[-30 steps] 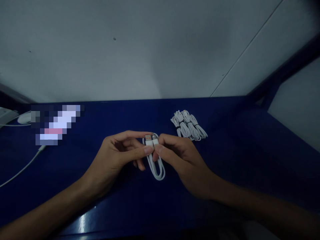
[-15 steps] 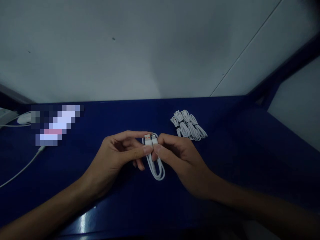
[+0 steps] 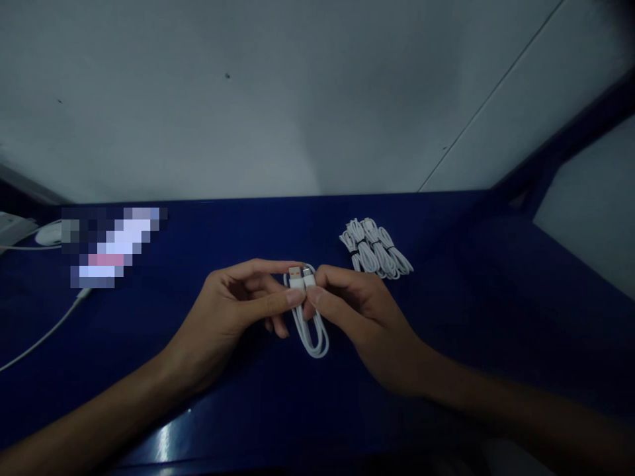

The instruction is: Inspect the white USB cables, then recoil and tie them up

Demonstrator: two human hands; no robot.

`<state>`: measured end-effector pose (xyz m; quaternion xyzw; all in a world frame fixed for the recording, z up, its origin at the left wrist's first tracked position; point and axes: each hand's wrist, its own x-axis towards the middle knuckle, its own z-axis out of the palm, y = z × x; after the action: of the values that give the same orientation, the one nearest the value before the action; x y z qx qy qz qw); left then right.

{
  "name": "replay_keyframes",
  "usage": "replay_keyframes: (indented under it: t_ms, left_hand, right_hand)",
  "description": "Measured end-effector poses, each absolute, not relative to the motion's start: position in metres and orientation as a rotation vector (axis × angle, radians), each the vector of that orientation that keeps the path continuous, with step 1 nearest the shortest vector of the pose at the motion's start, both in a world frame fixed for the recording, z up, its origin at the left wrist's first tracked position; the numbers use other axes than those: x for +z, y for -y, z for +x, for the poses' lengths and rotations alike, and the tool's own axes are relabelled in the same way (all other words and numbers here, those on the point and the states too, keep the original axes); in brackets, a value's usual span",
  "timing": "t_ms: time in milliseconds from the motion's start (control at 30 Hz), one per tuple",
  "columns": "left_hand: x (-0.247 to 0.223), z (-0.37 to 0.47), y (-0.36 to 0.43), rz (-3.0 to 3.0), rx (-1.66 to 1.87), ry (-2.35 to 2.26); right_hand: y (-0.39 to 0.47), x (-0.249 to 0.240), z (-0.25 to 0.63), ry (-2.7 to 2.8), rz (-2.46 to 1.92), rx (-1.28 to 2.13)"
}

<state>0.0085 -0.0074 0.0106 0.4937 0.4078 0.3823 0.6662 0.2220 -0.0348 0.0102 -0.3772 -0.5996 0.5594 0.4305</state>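
A white cable (image 3: 316, 340) is coiled into a narrow loop between my two hands, over the blue table. Its two plugs lie side by side at the top, a wider one with orange marks on the left and a slimmer one on the right. My left hand (image 3: 248, 297) pinches the coil and the left plug with thumb and fingers. On the other side, my right hand (image 3: 354, 307) presses thumb and fingers on the coil at the right plug. Behind my right hand, several bundled white cables (image 3: 380, 250) with black ties lie on the table.
A blurred-out bright device (image 3: 119, 248) lies at the left, with a white cord (image 3: 49, 340) running from it. A white rounded object (image 3: 48, 234) is beside it. A pale wall (image 3: 248, 119) rises behind the blue table (image 3: 248, 228).
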Motion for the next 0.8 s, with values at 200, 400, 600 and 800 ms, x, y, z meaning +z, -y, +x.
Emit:
replay_keyframes:
  t_ms: [200,400,600,800]
  left_hand:
    - [0.0096,0.0079,0.0077,1.120,0.860,-0.922]
    - [0.0128,0.0087,0.0083,1.116,0.852,-0.928]
    - [0.0130,0.0093,0.0078,1.107,0.853,-0.933]
    - [0.0117,0.0088,0.0076,1.122,0.844,-0.917]
  right_hand:
    - [0.0349,0.0103,0.2225,1.498,-0.934,1.398]
    - [0.0342,0.0098,0.2218,1.497,-0.937,1.390]
    - [0.0347,0.0106,0.2220,1.500,-0.946,1.392]
    - [0.0347,0.0101,0.2217,1.498,-0.932,1.386]
